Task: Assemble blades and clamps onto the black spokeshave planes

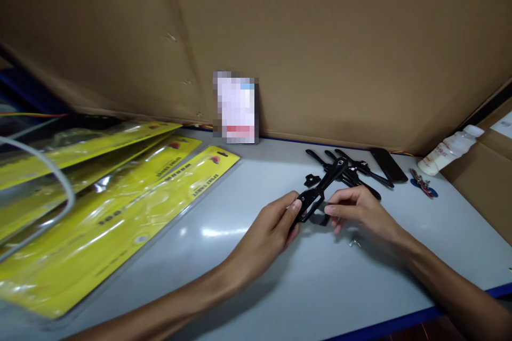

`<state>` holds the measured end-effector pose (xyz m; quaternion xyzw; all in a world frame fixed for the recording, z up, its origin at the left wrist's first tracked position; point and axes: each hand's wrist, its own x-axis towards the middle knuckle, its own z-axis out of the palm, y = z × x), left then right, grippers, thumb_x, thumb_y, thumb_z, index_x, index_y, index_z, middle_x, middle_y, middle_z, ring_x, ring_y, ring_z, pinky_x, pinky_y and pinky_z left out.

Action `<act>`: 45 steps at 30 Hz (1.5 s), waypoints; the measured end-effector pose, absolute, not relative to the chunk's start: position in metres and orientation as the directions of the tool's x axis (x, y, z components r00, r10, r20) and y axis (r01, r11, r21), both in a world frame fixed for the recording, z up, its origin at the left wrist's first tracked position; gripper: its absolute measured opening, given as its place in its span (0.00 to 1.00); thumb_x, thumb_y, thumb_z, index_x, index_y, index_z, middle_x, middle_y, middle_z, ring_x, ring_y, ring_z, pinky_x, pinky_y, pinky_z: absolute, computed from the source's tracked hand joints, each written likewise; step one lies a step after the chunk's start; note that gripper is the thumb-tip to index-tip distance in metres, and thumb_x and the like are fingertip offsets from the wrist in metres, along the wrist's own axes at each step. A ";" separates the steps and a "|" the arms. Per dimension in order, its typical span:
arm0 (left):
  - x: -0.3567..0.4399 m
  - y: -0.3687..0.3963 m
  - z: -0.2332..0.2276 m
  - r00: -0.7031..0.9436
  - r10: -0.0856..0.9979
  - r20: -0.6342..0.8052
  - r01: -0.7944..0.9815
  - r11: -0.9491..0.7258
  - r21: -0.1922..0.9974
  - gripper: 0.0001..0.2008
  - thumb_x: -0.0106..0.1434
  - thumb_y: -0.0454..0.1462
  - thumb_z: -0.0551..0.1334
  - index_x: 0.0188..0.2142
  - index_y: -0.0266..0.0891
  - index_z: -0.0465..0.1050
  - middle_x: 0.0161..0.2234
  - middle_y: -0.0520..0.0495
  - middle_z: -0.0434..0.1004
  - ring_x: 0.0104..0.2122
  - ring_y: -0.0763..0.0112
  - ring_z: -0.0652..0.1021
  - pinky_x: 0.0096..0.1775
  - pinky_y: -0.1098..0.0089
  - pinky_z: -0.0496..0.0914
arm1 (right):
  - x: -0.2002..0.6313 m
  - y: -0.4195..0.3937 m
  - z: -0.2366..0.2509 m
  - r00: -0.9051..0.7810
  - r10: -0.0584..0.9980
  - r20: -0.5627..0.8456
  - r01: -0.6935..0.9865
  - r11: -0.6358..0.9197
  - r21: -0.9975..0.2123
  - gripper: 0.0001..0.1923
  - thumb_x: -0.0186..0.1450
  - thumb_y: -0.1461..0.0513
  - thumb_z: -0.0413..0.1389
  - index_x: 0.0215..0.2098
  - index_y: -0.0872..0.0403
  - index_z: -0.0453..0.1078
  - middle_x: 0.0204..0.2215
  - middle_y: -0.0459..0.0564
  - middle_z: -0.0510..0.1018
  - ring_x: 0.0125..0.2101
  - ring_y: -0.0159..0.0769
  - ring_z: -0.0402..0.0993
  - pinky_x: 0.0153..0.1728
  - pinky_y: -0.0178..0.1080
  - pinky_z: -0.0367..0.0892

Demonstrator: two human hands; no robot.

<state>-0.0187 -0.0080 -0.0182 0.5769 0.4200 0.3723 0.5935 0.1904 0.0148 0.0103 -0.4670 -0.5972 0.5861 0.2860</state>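
Left hand (276, 224) clamped on black bracket (320, 192), lifted just above counter (240, 256). Right hand (356, 210) pinches small black piece (320, 219) beneath. Risk: loose wing nut (354, 243) nearby could get knocked away; piece may slip from fingertips.

Three yellow packs (120, 213), one bottle (450, 150)

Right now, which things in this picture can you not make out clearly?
- Head view: card at the cardboard wall, its print pixelated.
- Black plastic part: its lower end is hidden by the left hand and right hand.
- Small metal piece on the table: too small to identify.
- Yellow packages: cut off by the left edge, text too blurred to read.
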 end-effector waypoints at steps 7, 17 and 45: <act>-0.018 -0.008 -0.017 0.374 0.919 -0.126 0.050 0.116 0.992 0.19 0.68 0.52 0.51 0.27 0.44 0.54 0.17 0.61 0.56 0.13 0.81 0.56 0.15 0.77 0.51 | 0.182 0.009 0.009 -0.356 0.915 -0.190 0.104 -0.163 -0.981 0.15 0.58 0.53 0.67 0.25 0.55 0.73 0.18 0.41 0.68 0.18 0.25 0.63 0.18 0.31 0.67; -0.018 -0.008 -0.019 0.448 0.887 -0.110 0.074 0.086 0.994 0.19 0.67 0.54 0.53 0.31 0.42 0.62 0.17 0.61 0.57 0.14 0.80 0.55 0.16 0.77 0.50 | 0.177 0.009 0.000 -0.402 0.895 -0.191 -0.015 -0.215 -0.976 0.13 0.57 0.56 0.67 0.28 0.56 0.73 0.26 0.49 0.79 0.24 0.33 0.76 0.22 0.34 0.73; -0.024 0.001 -0.014 0.320 0.915 -0.247 -0.128 0.300 0.945 0.15 0.68 0.50 0.55 0.32 0.43 0.57 0.18 0.62 0.59 0.13 0.82 0.53 0.15 0.79 0.48 | 0.187 0.076 0.004 -0.571 0.806 0.158 0.741 0.588 -0.325 0.17 0.67 0.64 0.57 0.55 0.52 0.72 0.50 0.55 0.74 0.38 0.37 0.73 0.42 0.42 0.65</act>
